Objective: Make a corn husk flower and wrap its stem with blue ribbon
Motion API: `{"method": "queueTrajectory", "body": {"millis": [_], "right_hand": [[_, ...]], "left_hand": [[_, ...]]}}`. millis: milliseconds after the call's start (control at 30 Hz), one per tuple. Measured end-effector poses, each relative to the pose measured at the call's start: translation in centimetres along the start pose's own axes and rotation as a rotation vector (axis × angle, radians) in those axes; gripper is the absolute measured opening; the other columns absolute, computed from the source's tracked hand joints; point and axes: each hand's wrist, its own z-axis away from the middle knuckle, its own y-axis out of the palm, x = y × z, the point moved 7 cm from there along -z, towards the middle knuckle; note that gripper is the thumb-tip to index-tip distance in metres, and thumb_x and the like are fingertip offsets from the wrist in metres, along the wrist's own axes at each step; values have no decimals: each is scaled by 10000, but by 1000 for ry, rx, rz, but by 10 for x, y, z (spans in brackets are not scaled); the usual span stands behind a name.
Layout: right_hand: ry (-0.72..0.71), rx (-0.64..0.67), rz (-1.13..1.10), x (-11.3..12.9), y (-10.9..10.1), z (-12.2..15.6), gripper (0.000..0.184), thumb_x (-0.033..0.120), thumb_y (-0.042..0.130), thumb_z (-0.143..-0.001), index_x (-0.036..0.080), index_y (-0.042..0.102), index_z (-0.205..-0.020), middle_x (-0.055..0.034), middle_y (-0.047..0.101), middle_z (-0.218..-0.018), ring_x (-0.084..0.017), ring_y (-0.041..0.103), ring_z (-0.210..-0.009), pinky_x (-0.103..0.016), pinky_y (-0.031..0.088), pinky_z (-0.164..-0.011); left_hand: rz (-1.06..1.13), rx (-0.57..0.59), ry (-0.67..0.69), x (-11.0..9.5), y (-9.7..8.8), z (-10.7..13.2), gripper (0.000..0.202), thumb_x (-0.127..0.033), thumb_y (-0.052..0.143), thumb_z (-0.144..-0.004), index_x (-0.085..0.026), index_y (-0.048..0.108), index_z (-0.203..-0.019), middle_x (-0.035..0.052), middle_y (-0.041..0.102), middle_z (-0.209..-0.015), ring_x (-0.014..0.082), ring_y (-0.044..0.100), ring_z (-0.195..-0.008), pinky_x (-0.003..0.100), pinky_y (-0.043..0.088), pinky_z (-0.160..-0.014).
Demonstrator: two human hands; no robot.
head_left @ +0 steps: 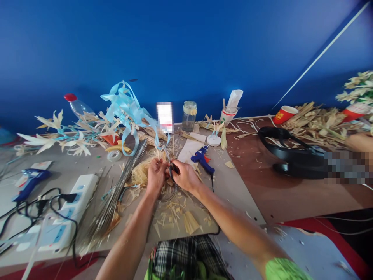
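**Two hands at work on a husk-strewn table**

Left hand (155, 175): fingers drawn together, pinching pale husk strips (163, 153) that rose between both hands. Right hand (185, 177): curled tight about a dark-handled tool (175, 168), kind not clear, its tip meeting the strips. The two hands sat close together, nearly touching.

Beneath them: husk scraps (177, 216) scattered over the grey table (233, 190). Just right of the right hand: blue glue gun (202, 158), lying flat. Left of the left hand: bundle of thin wires (116, 194), laid slantwise. Further left: white power strip (74, 208) with black cables.

Behind the hands: pale blue ribbon (125, 107) in loops, glass jar (189, 116), paper cup (227, 115) holding tissue. Far right: red cup (284, 114) on its side beside heaped husks. Backdrop: deep blue wall (186, 46)
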Motion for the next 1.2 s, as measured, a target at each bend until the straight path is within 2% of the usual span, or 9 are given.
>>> {"method": "queueTrajectory", "body": {"millis": [267, 567, 933, 1067, 1200], "right_hand": [[20, 21, -47, 2, 0, 0, 107, 187, 487, -830, 197, 571, -896, -34, 675, -787, -140, 599, -677, -192, 366, -585], [15, 41, -139, 2, 3, 0, 117, 161, 460, -842, 186, 571, -874, -37, 674, -769, -142, 590, -658, -200, 378, -584], [51, 35, -92, 1, 4, 0, 149, 146, 465, -826, 194, 604, -846, -38, 675, -736, -147, 598, -643, -212, 354, -553], [113, -20, -101, -6, 1, -1, 132, 222, 508, -819, 189, 632, -851, -23, 663, -696, -138, 571, -610, -212, 359, -557], [152, -52, -166, -12, -2, -2, 205, 336, 553, -809, 182, 651, -902, -16, 668, -719, -130, 561, -624, -202, 379, -573]], "left_hand": [[-44, 2, -14, -1, 1, 1, 269, -340, 647, -708, -192, 444, -804, -69, 549, -551, 76, 502, -412, 179, 396, -431], [-26, 67, -61, -4, 7, 3, 287, -354, 663, -697, -190, 441, -776, -77, 531, -531, 68, 497, -401, 165, 376, -412], [0, 87, -70, 0, 8, 2, 311, -371, 671, -692, -191, 433, -779, -81, 521, -525, 67, 487, -396, 164, 363, -402], [-19, 76, -47, 0, 7, 2, 300, -374, 661, -699, -193, 433, -769, -75, 523, -517, 65, 459, -384, 172, 348, -402], [-57, 92, -4, -3, 7, 2, 277, -391, 626, -735, -191, 436, -764, -70, 508, -486, 60, 414, -372, 175, 311, -398]]}}
